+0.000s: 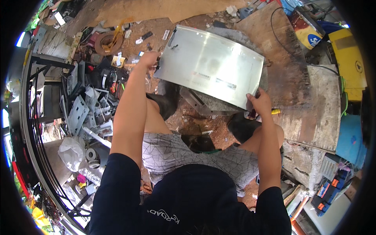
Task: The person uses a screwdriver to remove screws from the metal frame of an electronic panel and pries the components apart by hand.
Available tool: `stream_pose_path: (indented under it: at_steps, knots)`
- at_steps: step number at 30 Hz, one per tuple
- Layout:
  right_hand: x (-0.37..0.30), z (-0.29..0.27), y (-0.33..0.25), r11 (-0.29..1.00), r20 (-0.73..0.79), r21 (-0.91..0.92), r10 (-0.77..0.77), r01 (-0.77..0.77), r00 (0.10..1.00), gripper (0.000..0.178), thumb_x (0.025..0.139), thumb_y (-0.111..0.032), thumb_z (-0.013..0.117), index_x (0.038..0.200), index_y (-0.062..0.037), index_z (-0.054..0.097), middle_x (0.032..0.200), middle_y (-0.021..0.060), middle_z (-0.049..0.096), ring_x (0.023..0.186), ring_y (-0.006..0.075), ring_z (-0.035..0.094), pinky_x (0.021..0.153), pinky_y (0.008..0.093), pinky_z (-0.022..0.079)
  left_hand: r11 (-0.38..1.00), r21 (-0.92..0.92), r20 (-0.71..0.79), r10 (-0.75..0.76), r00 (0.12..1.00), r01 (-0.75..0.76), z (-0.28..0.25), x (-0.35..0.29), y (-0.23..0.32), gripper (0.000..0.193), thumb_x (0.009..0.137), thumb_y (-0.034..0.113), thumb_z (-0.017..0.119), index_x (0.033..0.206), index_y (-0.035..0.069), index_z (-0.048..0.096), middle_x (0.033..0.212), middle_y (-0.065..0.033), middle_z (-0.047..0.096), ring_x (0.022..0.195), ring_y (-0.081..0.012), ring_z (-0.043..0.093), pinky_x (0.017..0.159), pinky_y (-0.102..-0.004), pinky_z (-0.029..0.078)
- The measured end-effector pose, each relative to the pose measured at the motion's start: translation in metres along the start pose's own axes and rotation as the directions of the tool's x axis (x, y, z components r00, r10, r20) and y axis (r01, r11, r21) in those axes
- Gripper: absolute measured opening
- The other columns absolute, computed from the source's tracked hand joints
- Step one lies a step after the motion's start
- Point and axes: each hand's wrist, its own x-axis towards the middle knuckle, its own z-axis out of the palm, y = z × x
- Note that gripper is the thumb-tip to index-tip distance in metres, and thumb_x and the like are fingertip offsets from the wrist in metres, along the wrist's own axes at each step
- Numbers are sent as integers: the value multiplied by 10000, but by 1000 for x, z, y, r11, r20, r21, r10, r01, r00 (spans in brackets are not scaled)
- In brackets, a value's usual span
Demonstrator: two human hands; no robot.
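I watched both hands clamped on a wide, flat, silver rectangular metal panel (213, 62) held out beyond the knees. The left hand (149, 60) gripped its left short edge; the right hand (261, 103) pinched the near right corner, thumb lying on the bright face. The panel sat above a rough grey stone block (250, 39), slanting down toward the right in my view; whether it rested on the block, I couldn't tell. Two dark boots (243, 128) stood just on the near side. I saw a stained brown wooden board (290, 78) to the right and a heap of grey metal scrap (80, 111) to the left.
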Motion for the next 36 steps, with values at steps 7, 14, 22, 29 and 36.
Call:
stream_pose_path:
  at_steps: [7, 14, 22, 29, 36]
  knots:
    - [-3, 0, 0, 999, -37, 26, -36, 37, 999, 573, 794, -371, 823, 1211, -8, 672, 1052, 206, 734, 975, 364, 709, 849, 444, 546, 996, 5, 116, -93, 989, 93, -17, -29, -2, 346, 952, 256, 658, 1261, 99, 665, 1019, -5, 687, 808, -133, 620, 726, -350, 544]
    - [-7, -2, -5, 998, -54, 49, -43, 46, 998, 545, 801, -363, 819, 1179, 3, 676, 991, 190, 734, 902, 338, 708, 807, 439, 542, 988, 125, 207, 64, 976, -91, -28, -33, -19, 356, 951, 147, 673, 1298, 66, 664, 1077, -39, 716, 832, -122, 655, 711, -298, 556]
    - [-6, -1, -4, 998, -66, -1, -58, 58, 996, 593, 793, -376, 818, 1212, 15, 667, 997, 210, 728, 922, 354, 706, 819, 439, 542, 895, 322, 209, 251, 945, -308, -27, -39, -16, 409, 864, 121, 757, 1246, 2, 670, 1053, -77, 734, 858, -148, 682, 710, -301, 560]
    - [-8, -3, -8, 999, -56, 4, -54, 54, 997, 582, 796, -375, 807, 1217, 2, 668, 1070, 229, 727, 1011, 393, 696, 881, 450, 534, 813, 485, 215, 248, 945, -323, -23, -42, -11, 454, 883, 209, 740, 1274, -3, 649, 1063, -88, 736, 827, -154, 681, 712, -319, 566]
    - [-13, -7, -14, 999, -72, -14, -35, 34, 997, 571, 807, -368, 796, 1221, 3, 669, 1114, 247, 717, 1050, 399, 688, 925, 462, 526, 958, 276, 382, -31, 924, -82, -23, -40, -14, 511, 938, 270, 719, 1348, 5, 569, 1187, -124, 691, 976, -210, 721, 761, -333, 609]
